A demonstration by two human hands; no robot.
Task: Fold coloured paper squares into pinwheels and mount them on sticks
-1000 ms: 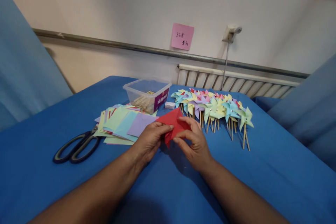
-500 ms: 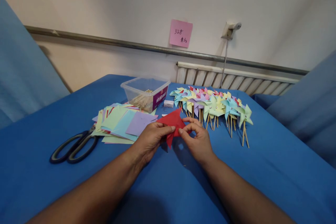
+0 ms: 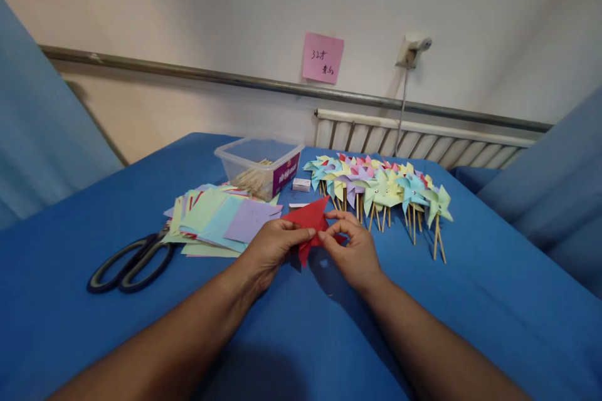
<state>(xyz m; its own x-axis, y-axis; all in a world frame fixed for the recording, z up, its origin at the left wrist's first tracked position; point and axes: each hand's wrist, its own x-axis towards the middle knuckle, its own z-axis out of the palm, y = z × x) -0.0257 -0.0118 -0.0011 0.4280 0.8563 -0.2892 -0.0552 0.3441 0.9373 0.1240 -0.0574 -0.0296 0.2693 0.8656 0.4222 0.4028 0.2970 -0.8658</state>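
A folded red paper (image 3: pixel 309 218) is held just above the blue table (image 3: pixel 470 301) between both hands. My left hand (image 3: pixel 270 250) pinches its left side with thumb and fingers. My right hand (image 3: pixel 353 249) pinches its right edge, fingers curled around a fold. To the left lies a spread of coloured paper squares (image 3: pixel 216 219). Behind and to the right stands a cluster of finished paper pinwheels on wooden sticks (image 3: pixel 380 191).
Black-handled scissors (image 3: pixel 129 260) lie at the left. A clear plastic box (image 3: pixel 258 166) with wooden sticks stands behind the paper, a small white box (image 3: pixel 301 185) beside it. A pink note (image 3: pixel 322 57) hangs on the wall above a radiator (image 3: pixel 414 144).
My right hand has shifted its fingers along the red paper's right edge and folded it tighter. The view moved slightly; the left hand kept its grip.
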